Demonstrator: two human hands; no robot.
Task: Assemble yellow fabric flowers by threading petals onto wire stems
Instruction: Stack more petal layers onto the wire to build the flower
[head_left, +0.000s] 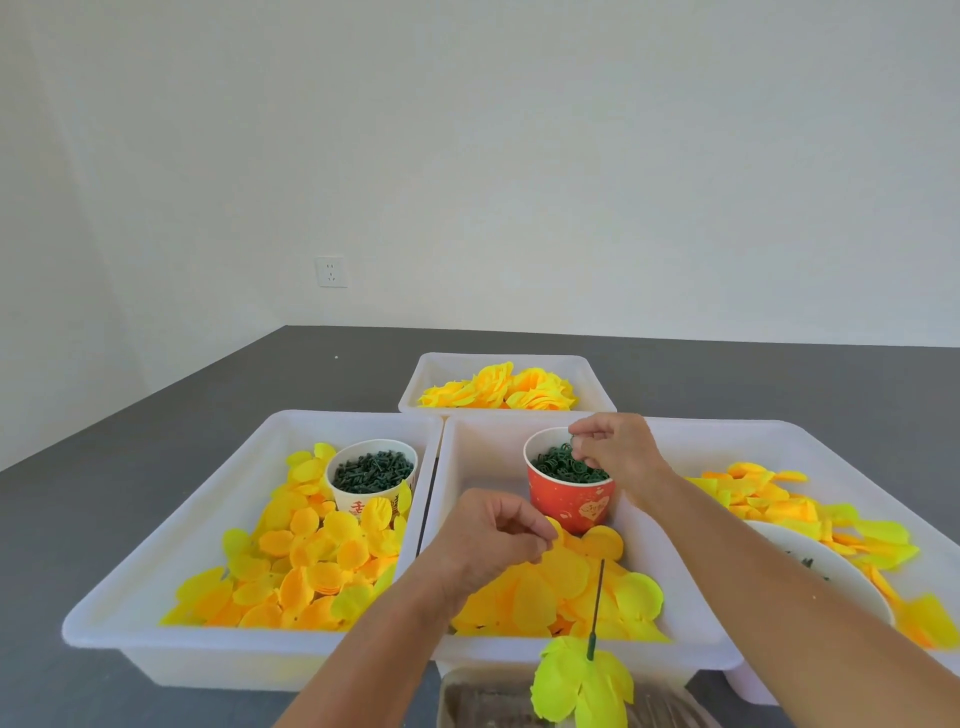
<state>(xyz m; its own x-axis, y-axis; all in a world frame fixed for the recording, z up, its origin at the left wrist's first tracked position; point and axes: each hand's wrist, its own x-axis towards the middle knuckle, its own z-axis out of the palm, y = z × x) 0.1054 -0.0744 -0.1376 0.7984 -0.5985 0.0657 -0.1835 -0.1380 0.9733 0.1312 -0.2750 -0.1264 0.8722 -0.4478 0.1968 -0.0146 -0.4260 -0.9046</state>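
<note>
on the dark floor (156, 467) stand white trays (171, 545) of yellow petals (311, 561). the right hand (618, 452) pinches a green ring (570, 446) over the red cup (571, 499); the left hand (493, 535) pinches one petal (557, 531) above the middle tray, near the wire stem (597, 603).

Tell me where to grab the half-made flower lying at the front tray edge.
Pinch the bare green wire stem from above, partway up. It slants clear over the loose petals, while the flower head hangs past the tray rim and would likely crush.

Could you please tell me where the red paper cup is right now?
In the head view, the red paper cup stands right of centre, in the middle white tray, behind its yellow petals and under the right hand.
</note>
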